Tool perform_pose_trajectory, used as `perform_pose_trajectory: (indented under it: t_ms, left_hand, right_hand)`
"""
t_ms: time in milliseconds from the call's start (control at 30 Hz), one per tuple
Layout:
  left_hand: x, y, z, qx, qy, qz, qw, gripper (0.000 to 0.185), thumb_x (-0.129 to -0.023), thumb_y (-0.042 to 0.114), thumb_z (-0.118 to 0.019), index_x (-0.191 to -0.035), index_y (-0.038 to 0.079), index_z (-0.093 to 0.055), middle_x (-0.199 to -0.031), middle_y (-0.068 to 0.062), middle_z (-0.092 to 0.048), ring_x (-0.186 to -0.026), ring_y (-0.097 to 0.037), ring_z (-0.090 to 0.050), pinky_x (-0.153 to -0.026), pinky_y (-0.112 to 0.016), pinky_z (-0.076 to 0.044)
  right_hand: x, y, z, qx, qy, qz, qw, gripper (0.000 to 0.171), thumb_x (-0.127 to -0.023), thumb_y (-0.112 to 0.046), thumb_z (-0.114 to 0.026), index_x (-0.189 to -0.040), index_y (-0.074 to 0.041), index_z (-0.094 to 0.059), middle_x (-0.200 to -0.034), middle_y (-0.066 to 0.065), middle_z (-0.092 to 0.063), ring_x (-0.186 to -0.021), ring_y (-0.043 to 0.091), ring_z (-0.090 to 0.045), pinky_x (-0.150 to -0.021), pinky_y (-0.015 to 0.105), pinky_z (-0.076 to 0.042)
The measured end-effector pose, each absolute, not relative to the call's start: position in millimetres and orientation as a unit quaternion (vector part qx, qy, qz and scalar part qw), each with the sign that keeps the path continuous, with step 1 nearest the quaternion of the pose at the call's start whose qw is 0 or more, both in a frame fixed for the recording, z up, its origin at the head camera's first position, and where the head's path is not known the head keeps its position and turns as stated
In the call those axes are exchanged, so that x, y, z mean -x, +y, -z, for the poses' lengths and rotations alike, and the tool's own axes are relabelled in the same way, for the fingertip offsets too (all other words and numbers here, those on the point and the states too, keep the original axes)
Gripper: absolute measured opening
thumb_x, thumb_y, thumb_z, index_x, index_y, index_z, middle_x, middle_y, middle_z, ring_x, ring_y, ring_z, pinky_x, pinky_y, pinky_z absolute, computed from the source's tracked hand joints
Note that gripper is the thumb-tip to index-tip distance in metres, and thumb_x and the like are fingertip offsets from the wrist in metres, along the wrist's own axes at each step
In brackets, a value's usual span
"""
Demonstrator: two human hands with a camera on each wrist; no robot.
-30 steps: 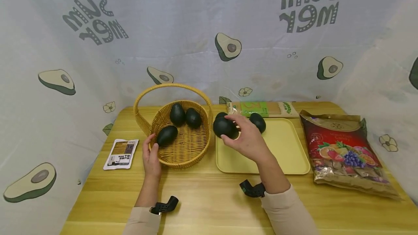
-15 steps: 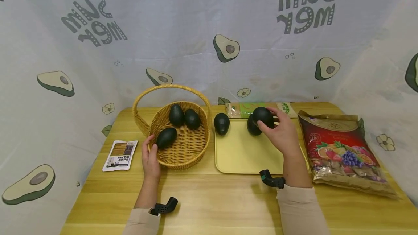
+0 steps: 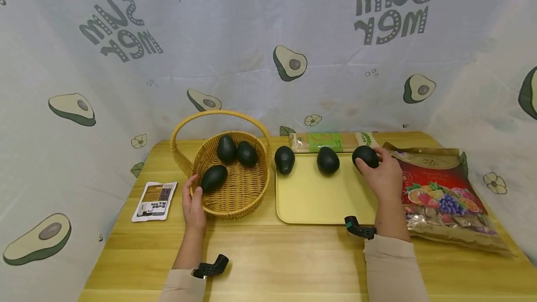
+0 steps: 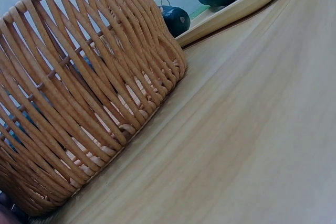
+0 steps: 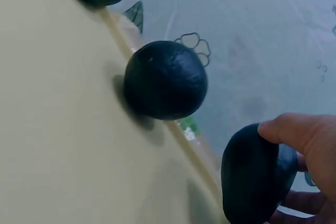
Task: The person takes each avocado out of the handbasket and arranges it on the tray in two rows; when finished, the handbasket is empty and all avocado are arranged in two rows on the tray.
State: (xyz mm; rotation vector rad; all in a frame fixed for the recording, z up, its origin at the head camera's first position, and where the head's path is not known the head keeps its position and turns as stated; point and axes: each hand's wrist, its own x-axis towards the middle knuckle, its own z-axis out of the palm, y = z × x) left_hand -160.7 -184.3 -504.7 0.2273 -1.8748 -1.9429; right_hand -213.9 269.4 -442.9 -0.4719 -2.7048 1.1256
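My right hand grips a dark avocado at the far right corner of the yellow tray. Two more avocados sit along the tray's far edge, one in the middle and one at the left. My left hand rests against the near left rim of the wicker basket, thumb on the rim. Three avocados lie in the basket, the nearest by my thumb.
A red candy bag lies right of the tray, touching my right hand's side. A green-labelled noodle packet lies behind the tray. A small sachet lies left of the basket. The avocado-print cloth walls in the wooden table.
My right hand carried the avocado from the tray's left side rightward, past the middle avocado, and down to the far right corner. The left hand and basket stayed put.
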Motion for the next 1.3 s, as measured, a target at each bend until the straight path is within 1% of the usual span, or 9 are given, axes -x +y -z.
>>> perform_pose_trajectory:
  t_ms: [200,333,400,600,733,867,1067,1167,1300]
  left_hand:
    - [159.3,-184.5,504.9,-0.086,-0.678,0.698,0.211,0.041,-0.106,0.013,-0.038,-0.144,0.0,-0.044,-0.16,-0.014,-0.033,-0.154,-0.029,-0.02,-0.123,-0.052,-0.015]
    - [159.4,-185.1,505.5,-0.083,-0.678,0.699,0.211,0.041,-0.106,0.013,-0.037,-0.145,0.0,-0.043,-0.16,-0.013,-0.032,-0.154,-0.028,-0.02,-0.123,-0.05,-0.016]
    - [159.5,-185.0,505.5,-0.081,-0.677,0.7,0.211,0.041,-0.107,0.013,-0.037,-0.145,0.0,-0.043,-0.16,-0.013,-0.032,-0.154,-0.028,-0.02,-0.123,-0.05,-0.016]
    - [159.3,-185.0,505.1,-0.08,-0.677,0.701,0.212,0.042,-0.107,0.015,-0.037,-0.146,0.002,-0.043,-0.161,-0.014,-0.031,-0.154,-0.029,-0.019,-0.123,-0.051,-0.014]
    - [159.7,-185.7,506.2,-0.082,-0.677,0.701,0.21,0.042,-0.107,0.014,-0.037,-0.146,0.002,-0.043,-0.162,-0.014,-0.031,-0.154,-0.029,-0.019,-0.124,-0.052,-0.014]
    - [159.2,-185.5,506.1,-0.081,-0.676,0.703,0.208,0.042,-0.107,0.015,-0.037,-0.147,0.002,-0.042,-0.162,-0.014,-0.029,-0.155,-0.029,-0.018,-0.124,-0.052,-0.013]
    - [159.2,-185.1,505.9,-0.081,-0.676,0.702,0.208,0.042,-0.107,0.014,-0.037,-0.146,0.001,-0.042,-0.162,-0.014,-0.03,-0.154,-0.028,-0.018,-0.124,-0.051,-0.014]
    - [159.4,-184.6,505.6,-0.08,-0.675,0.703,0.209,0.042,-0.107,0.014,-0.037,-0.146,0.002,-0.042,-0.162,-0.014,-0.03,-0.154,-0.028,-0.019,-0.123,-0.048,-0.015]
    - [160.3,-184.3,505.2,-0.079,-0.675,0.702,0.212,0.041,-0.107,0.014,-0.037,-0.146,0.001,-0.042,-0.161,-0.013,-0.031,-0.154,-0.026,-0.02,-0.121,-0.04,-0.018]
  right_hand:
    - [218.1,271.7,461.0,0.187,-0.916,-0.344,0.081,0.074,-0.097,-0.049,-0.063,-0.153,-0.005,-0.042,-0.141,0.034,-0.049,-0.127,0.053,-0.047,-0.1,0.068,-0.041]
    - [218.6,274.0,462.9,0.183,-0.919,-0.343,0.07,0.072,-0.097,-0.047,-0.063,-0.152,-0.004,-0.043,-0.14,0.036,-0.05,-0.127,0.054,-0.047,-0.101,0.067,-0.04]
    - [217.9,277.6,460.1,0.169,-0.924,-0.339,0.048,0.073,-0.098,-0.046,-0.062,-0.153,-0.002,-0.041,-0.141,0.038,-0.048,-0.127,0.055,-0.046,-0.1,0.067,-0.04]
    - [211.9,289.3,445.7,0.113,-0.934,-0.335,-0.043,0.078,-0.099,-0.037,-0.062,-0.158,0.001,-0.029,-0.145,0.041,-0.042,-0.124,0.059,-0.047,-0.097,0.068,-0.042]
    - [209.4,293.6,441.9,0.094,-0.936,-0.333,-0.073,0.078,-0.097,-0.032,-0.061,-0.158,0.002,-0.026,-0.144,0.043,-0.043,-0.122,0.059,-0.049,-0.096,0.067,-0.043]
    - [209.2,293.3,443.2,0.094,-0.937,-0.332,-0.06,0.075,-0.098,-0.03,-0.06,-0.157,0.004,-0.027,-0.143,0.043,-0.043,-0.122,0.059,-0.049,-0.096,0.067,-0.043]
    - [213.8,286.9,452.9,0.156,-0.923,-0.352,0.01,0.069,-0.101,-0.033,-0.06,-0.154,0.004,-0.035,-0.144,0.039,-0.047,-0.127,0.056,-0.047,-0.101,0.066,-0.041]
    - [216.2,284.2,457.7,0.181,-0.913,-0.363,0.038,0.066,-0.101,-0.032,-0.06,-0.153,0.002,-0.039,-0.144,0.037,-0.049,-0.13,0.054,-0.046,-0.103,0.066,-0.04]
    - [217.6,284.9,460.7,0.185,-0.91,-0.368,0.045,0.065,-0.101,-0.029,-0.06,-0.153,0.002,-0.038,-0.144,0.037,-0.049,-0.13,0.055,-0.045,-0.103,0.066,-0.04]
